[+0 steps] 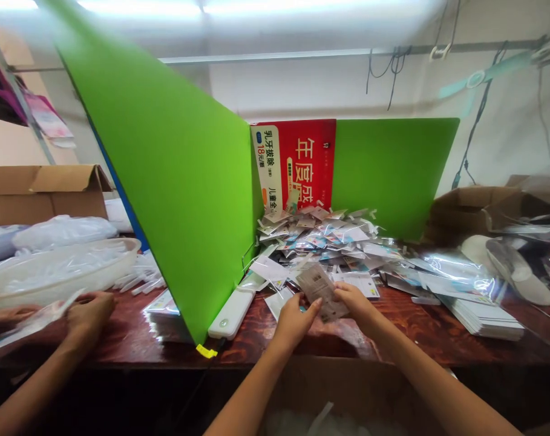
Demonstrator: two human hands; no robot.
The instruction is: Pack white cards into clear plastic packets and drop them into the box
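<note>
My left hand (293, 320) and my right hand (354, 304) are both closed on a small grey printed packet (320, 290), held just above the dark wooden table (406, 333). Each hand pinches one side of it. Right behind the packet lies a big heap of similar small packets and cards (322, 239), piled against the green divider boards.
A tall green divider (175, 181) slants on my left, a second green board (392, 172) and a red printed poster (308, 160) stand at the back. Another person's hands (86, 312) hold clear bags at far left. Clear plastic sleeves (456, 269) and stacked cards (487, 318) lie on the right.
</note>
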